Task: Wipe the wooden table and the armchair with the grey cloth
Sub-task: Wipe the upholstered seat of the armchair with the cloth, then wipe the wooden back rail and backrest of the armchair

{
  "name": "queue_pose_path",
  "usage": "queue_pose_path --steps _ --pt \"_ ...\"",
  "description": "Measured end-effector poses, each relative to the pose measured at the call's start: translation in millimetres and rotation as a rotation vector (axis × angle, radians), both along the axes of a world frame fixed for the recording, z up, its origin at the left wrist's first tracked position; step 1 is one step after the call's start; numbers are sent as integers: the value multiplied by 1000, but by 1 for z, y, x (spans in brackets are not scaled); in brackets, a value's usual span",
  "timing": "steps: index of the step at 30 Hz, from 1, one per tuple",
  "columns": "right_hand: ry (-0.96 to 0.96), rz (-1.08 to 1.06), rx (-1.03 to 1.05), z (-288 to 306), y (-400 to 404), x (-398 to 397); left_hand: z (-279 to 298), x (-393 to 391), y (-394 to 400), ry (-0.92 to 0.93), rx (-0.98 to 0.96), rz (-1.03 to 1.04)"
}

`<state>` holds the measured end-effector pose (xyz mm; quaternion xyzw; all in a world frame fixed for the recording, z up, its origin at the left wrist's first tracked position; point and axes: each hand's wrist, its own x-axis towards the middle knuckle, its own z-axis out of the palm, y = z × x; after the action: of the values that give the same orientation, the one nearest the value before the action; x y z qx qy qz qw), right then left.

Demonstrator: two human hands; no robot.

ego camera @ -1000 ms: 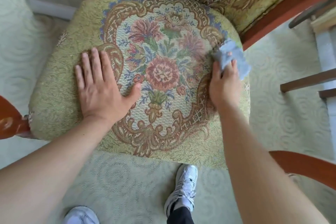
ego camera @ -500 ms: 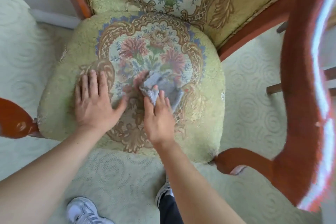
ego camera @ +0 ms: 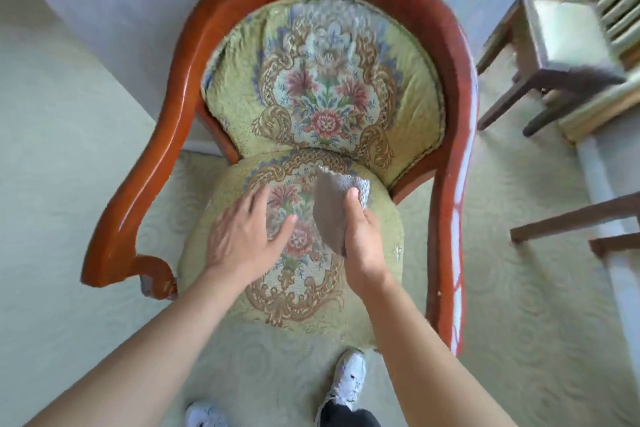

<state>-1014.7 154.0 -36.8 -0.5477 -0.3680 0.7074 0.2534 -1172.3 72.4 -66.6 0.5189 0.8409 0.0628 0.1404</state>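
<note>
Cloth [ego camera: 330,210] lifted upright, pinched in right hand [ego camera: 362,236], left hand [ego camera: 242,236] spread on seat [ego camera: 214,263]

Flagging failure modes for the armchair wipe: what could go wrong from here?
1. The right hand pinches the grey cloth by one side; it is lifted and bunched, so it may slip or wipe poorly.
2. The red-brown wooden armrest is close beside that hand; a wide stroke might knock it.
</note>
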Motion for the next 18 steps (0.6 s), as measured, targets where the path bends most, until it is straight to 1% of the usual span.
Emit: queue_pose_path --steps 2,5,8,10,12,15,18 --pt "-21 -61 10 31 12 3 31 0 14 -3 15 -11" --pt "17 -144 15 70 28 4 73 -4 34 26 67 -32" --pt "38 -182 20 90 47 -2 98 -22 58 42 151 -45" --pt "42 -185 36 100 62 -8 105 -42 77 41 193 -34" --pt "68 -199 45 106 78 -17 106 -67 100 40 187 -14" --pt "64 -254 87 109 101 -31 98 -107 131 44 165 3" --pt "55 -354 128 112 126 -49 95 -149 167 79 226 12"
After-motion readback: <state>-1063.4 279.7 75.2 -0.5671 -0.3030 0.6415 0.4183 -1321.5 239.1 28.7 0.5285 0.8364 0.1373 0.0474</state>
